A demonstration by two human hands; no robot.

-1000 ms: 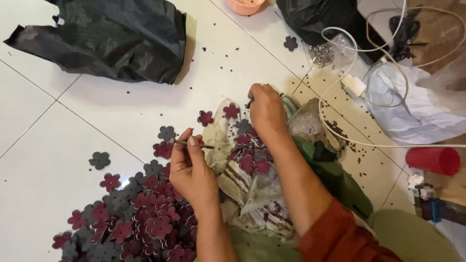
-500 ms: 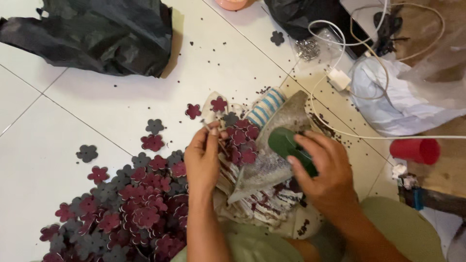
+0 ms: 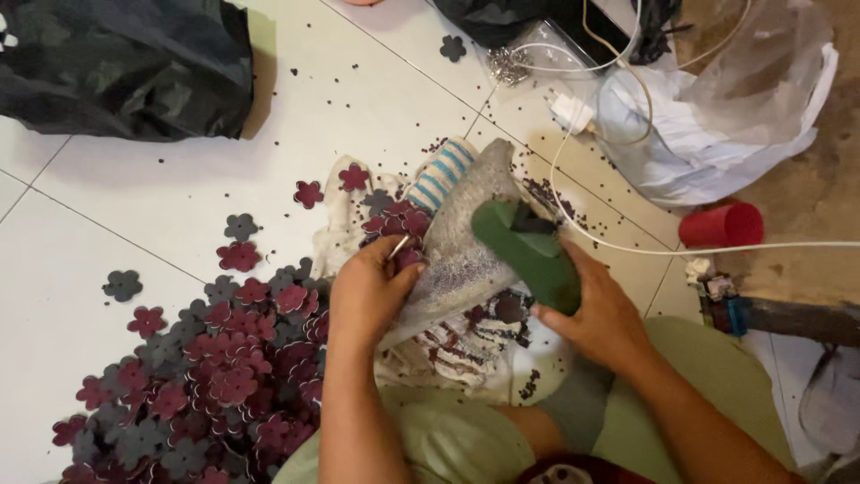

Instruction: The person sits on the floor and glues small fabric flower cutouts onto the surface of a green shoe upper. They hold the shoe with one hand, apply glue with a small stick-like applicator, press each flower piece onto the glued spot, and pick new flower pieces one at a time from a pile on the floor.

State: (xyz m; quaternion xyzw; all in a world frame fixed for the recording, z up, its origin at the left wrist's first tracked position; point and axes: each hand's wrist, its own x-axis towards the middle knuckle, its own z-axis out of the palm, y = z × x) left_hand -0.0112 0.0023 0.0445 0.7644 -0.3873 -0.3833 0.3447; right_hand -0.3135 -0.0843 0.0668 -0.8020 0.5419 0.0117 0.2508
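The green glue gun point(image 3: 528, 254) sits in the right hand point(image 3: 602, 315), whose fingers are wrapped around its body, with the nozzle end angled up and to the left. A white cord point(image 3: 627, 246) trails away from it across the floor to the right. The gun hovers over a grey glittery sheet point(image 3: 461, 260), a tapering piece that lies on top of a rumpled white cloth point(image 3: 448, 354) and a blue-striped fabric point(image 3: 441, 175).

The left hand point(image 3: 369, 296) rests on the near edge of that grey sheet, thumb and forefinger pinched on a thin metal pin point(image 3: 399, 246). Small maroon flower cutouts point(image 3: 394, 220) lie just above the left hand on the cloth.

To the left, a dense heap of maroon and grey flower shapes point(image 3: 206, 367) spreads over the white tiled floor point(image 3: 161, 179), with a few strays apart from it. Dark specks are scattered on the tiles. A black plastic bag point(image 3: 116, 67) lies at upper left, a clear plastic bag point(image 3: 717, 116) at upper right, and a red cup point(image 3: 721, 226) lies on its side near the cord.
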